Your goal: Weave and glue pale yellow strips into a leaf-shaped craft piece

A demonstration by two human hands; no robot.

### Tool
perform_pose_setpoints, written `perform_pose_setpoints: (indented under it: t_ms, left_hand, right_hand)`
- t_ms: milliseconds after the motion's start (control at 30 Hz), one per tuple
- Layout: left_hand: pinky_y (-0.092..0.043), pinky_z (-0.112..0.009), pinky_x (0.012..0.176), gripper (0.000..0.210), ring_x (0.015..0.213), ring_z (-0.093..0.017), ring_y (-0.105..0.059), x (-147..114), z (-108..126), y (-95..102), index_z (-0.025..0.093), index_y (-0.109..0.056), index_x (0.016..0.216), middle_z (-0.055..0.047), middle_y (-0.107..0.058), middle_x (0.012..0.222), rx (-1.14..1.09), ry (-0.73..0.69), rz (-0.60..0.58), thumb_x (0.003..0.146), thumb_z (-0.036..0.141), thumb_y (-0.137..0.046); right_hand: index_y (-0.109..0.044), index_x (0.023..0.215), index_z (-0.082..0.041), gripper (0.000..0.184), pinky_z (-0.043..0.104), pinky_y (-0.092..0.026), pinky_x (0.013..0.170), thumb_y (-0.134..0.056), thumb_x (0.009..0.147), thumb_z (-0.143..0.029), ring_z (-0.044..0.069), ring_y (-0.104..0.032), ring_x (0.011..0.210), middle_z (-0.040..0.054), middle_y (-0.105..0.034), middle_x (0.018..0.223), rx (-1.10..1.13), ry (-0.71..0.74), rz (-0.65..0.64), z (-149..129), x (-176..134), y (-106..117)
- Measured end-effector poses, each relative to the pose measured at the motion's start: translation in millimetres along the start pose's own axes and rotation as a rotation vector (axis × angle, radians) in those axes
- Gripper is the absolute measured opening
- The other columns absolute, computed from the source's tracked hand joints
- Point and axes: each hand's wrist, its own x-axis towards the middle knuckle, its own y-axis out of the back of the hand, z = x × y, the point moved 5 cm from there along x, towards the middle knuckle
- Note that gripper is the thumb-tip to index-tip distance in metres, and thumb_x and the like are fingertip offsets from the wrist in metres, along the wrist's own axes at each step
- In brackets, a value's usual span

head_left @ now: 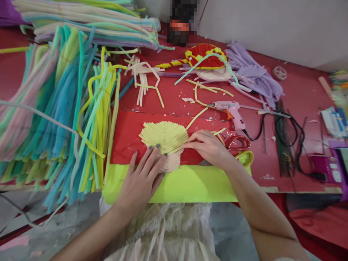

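Note:
A pale yellow leaf-shaped piece point(164, 134) made of pipe cleaners in a herringbone pattern lies on a red board point(126, 127). A pale pink ribbed piece point(173, 163) shows below it, partly covered by my fingers. My left hand point(145, 174) lies flat with its fingers spread, its fingertips on the lower left part of the yellow piece. At the lower right edge, the thumb and fingers of my right hand point(210, 146) are pinched together on the yellow piece. A loose yellow pipe cleaner point(197, 119) slants up from near its right edge.
Bundled pipe cleaners point(61, 119) crowd the left. A pink glue gun point(230, 108) lies behind my right hand, its black cord trailing right. Red-handled scissors point(237, 143) sit beside my right wrist. A red-and-yellow ornament point(205, 56) and purple pipe cleaners point(252, 76) lie at the back.

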Motion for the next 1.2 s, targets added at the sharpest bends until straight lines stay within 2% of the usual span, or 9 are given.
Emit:
perform_pose_setpoints:
  t_ms: [167, 400, 567, 733, 833, 1033, 1100, 1200]
  left_hand:
    - [-0.018, -0.051, 0.119, 0.045, 0.140, -0.029, -0.041, 0.6, 0.3, -0.2, 0.020, -0.051, 0.138, -0.010, -0.040, 0.154, 0.014, -0.011, 0.004, 0.096, 0.033, -0.047]
    - [-0.018, -0.051, 0.119, 0.046, 0.140, -0.029, -0.041, 1.1, 0.3, 0.3, 0.020, -0.050, 0.139, -0.010, -0.039, 0.154, 0.016, -0.009, -0.002, 0.096, 0.034, -0.047]
    - [-0.018, -0.051, 0.119, 0.045, 0.140, -0.028, -0.041, 1.5, 0.5, 0.7, 0.019, -0.050, 0.139, -0.010, -0.039, 0.154, 0.016, -0.009, 0.001, 0.096, 0.033, -0.047]
    - [-0.019, -0.051, 0.119, 0.046, 0.141, -0.028, -0.040, 1.4, 0.4, 0.2, 0.020, -0.050, 0.140, -0.009, -0.038, 0.155, 0.018, -0.003, -0.011, 0.096, 0.033, -0.046]
    - [-0.020, -0.052, 0.119, 0.047, 0.141, -0.028, -0.040, 0.7, 0.6, 0.1, 0.020, -0.049, 0.141, -0.009, -0.037, 0.155, 0.021, -0.006, -0.004, 0.096, 0.034, -0.046]
    - [-0.021, -0.052, 0.119, 0.048, 0.142, -0.028, -0.038, -0.9, 0.7, -0.6, 0.020, -0.047, 0.142, -0.009, -0.036, 0.156, 0.034, -0.006, -0.004, 0.096, 0.034, -0.046]
    - [-0.021, -0.053, 0.119, 0.049, 0.143, -0.028, -0.037, -1.1, 0.9, -0.5, 0.020, -0.046, 0.143, -0.009, -0.036, 0.156, 0.036, -0.010, -0.006, 0.097, 0.034, -0.045]
    - [-0.021, -0.053, 0.118, 0.049, 0.143, -0.028, -0.036, -1.1, 1.1, -0.1, 0.020, -0.045, 0.144, -0.009, -0.035, 0.157, 0.043, -0.017, -0.009, 0.097, 0.035, -0.044]
  right_hand:
    - [-0.070, 0.115, -0.031, 0.037, 0.033, -0.044, 0.078, -0.041, 0.099, -0.014, 0.017, -0.054, 0.089, 0.0036, -0.063, 0.092, -0.046, 0.039, -0.017, -3.7, 2.9, 6.2]
    - [-0.070, 0.112, -0.031, 0.034, 0.033, -0.044, 0.079, -0.042, 0.100, -0.017, 0.017, -0.056, 0.090, 0.0029, -0.066, 0.092, -0.133, 0.118, 0.059, -3.5, 5.2, 3.9]
    - [-0.070, 0.113, -0.036, 0.030, 0.034, -0.043, 0.091, -0.051, 0.097, -0.018, 0.017, -0.057, 0.107, 0.0006, -0.068, 0.105, -0.190, 0.080, 0.135, 1.0, -2.1, 2.7]
    - [-0.070, 0.111, -0.037, 0.034, 0.032, -0.045, 0.086, -0.057, 0.093, -0.011, 0.015, -0.060, 0.100, -0.0024, -0.071, 0.104, -0.304, 0.018, 0.238, 6.7, -14.7, 5.7]
    - [-0.069, 0.114, -0.033, 0.033, 0.034, -0.048, 0.088, -0.058, 0.092, -0.011, 0.017, -0.059, 0.107, 0.0000, -0.071, 0.113, -0.328, 0.023, 0.232, 3.5, -20.1, 4.3]
    - [-0.059, 0.132, -0.025, 0.043, 0.042, -0.048, 0.105, -0.053, 0.092, -0.009, 0.021, -0.053, 0.129, 0.0073, -0.061, 0.136, -0.241, 0.014, 0.186, -20.3, -26.6, -0.2]
    - [-0.057, 0.135, -0.022, 0.042, 0.044, -0.048, 0.107, -0.054, 0.093, -0.014, 0.022, -0.048, 0.135, 0.0096, -0.056, 0.142, -0.201, 0.015, 0.154, -27.8, -26.9, -4.6]
    - [-0.056, 0.135, -0.019, 0.043, 0.045, -0.047, 0.109, -0.058, 0.094, -0.032, 0.024, -0.044, 0.139, 0.0119, -0.050, 0.147, -0.164, -0.010, 0.103, -31.7, -25.9, -12.0]
